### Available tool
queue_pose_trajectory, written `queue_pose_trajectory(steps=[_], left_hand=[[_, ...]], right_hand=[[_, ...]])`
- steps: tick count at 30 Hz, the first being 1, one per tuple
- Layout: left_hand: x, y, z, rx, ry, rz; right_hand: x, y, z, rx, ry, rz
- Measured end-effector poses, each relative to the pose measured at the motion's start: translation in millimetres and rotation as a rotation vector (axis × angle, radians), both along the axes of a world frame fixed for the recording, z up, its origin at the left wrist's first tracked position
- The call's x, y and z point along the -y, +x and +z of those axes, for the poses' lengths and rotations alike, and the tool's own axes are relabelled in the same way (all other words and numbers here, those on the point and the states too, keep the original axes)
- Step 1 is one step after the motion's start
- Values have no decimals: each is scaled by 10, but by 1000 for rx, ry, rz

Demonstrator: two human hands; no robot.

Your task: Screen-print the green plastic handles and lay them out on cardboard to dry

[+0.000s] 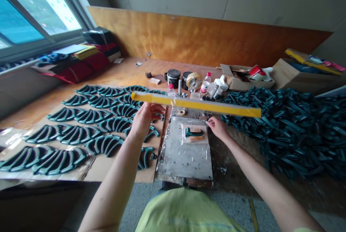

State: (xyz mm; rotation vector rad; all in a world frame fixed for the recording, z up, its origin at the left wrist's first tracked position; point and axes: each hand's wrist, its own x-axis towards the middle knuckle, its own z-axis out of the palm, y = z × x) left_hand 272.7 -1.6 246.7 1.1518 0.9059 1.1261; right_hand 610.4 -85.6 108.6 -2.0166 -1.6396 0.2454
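My left hand (143, 118) is just below the left part of a long yellow-edged bar (197, 106), which covers its top. Its fingers curl to the right; whether they grip the bar is unclear. At the upper right corner of a grey metal plate (173, 156), my right hand (218, 128) has its fingertips pinched together; what is in them is too small to make out. A dark green curved handle-like part (189, 133) rests on a pale block with orange-brown pieces, on the plate between my hands.
Rows of similar green parts (77, 135) lie on cardboard at left. A big heap of green parts (294, 134) covers the right side. Behind stand a black tub (173, 77), a tape roll (194, 81), a red-capped bottle (205, 83) and cardboard boxes (289, 73).
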Motion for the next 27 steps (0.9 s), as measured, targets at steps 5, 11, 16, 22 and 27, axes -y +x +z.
queue_pose_trajectory(steps=[5,11,16,22,27], left_hand=[[-9,122,-57,32,-12,121],[949,258,-970,-157,-624,-278],[1343,124,-1443,11,-760,-22],[1186,-1069,-1731,-203,-674,587],[1363,-1741,-1880,-705,-636,772]], right_hand=[[161,-422,-225,89,-118,244],[444,-1029,65,125,36,339],[574,-1234,-31,192,136,762],[160,489,-215,277,-49,146],[-133,1599,-342,505,-152,-27]])
